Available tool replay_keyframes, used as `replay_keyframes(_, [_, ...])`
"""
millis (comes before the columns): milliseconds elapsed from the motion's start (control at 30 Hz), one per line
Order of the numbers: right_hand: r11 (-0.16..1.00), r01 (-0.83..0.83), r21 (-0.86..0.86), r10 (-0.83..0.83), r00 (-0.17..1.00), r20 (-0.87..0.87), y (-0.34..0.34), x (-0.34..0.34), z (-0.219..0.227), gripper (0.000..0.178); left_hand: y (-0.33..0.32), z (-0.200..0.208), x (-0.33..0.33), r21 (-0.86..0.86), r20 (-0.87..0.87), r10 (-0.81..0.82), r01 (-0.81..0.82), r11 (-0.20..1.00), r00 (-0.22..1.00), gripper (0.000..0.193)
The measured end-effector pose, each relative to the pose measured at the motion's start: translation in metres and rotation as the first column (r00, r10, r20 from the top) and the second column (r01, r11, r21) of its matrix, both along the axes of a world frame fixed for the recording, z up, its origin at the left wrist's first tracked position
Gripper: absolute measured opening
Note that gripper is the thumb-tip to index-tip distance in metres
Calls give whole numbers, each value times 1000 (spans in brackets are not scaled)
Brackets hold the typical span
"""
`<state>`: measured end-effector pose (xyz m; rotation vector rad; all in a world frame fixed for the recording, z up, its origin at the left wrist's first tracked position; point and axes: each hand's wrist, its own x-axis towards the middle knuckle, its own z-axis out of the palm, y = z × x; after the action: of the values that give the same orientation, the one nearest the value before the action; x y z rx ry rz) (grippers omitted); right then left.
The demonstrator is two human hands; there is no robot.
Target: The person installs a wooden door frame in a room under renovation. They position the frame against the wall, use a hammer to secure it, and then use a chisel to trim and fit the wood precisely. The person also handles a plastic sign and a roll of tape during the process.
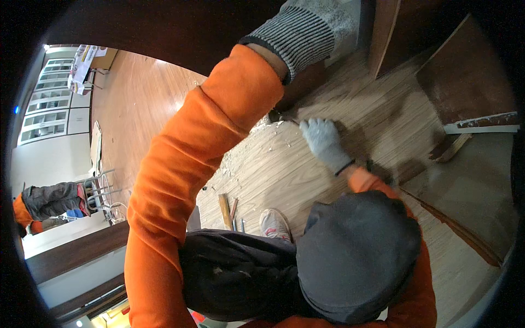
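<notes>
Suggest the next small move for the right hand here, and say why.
Perhaps ease the right hand slightly leftward, toward the small dark piece on the floor: it sits just beyond that hand, with pale debris scattered nearby. The left hand is up near a brown panel, so the right looks better placed. Whether it touches the piece is unclear.

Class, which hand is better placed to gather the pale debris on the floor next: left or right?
Right, probably: the right hand is low beside the pale debris, while the left hand is at the view's top edge.
</notes>
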<state>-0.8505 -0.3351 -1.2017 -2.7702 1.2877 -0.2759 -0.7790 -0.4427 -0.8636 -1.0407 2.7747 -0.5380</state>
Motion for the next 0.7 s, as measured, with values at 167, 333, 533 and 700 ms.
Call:
replay_keyframes(167, [978, 78, 195, -132, 951, 278, 7, -22, 8, 18, 4, 1, 1, 0, 38, -20, 20, 1000, 999, 8])
replay_keyframes(333, [972, 218, 83, -232, 877, 420, -41, -61, -1, 20, 6, 5, -1, 27, 92, -25, 23, 999, 995, 7])
replay_keyframes(533, [993, -11, 117, 3, 998, 70, -97, -50, -7, 28, 0, 2, -8, 30, 132, 17, -21, 999, 991, 7])
replay_keyframes(700, [968, -159, 192, 143, 985, 94, -69, 13, 16, 26, 9, 6, -5, 49, 141, -11, 4, 999, 990, 8])
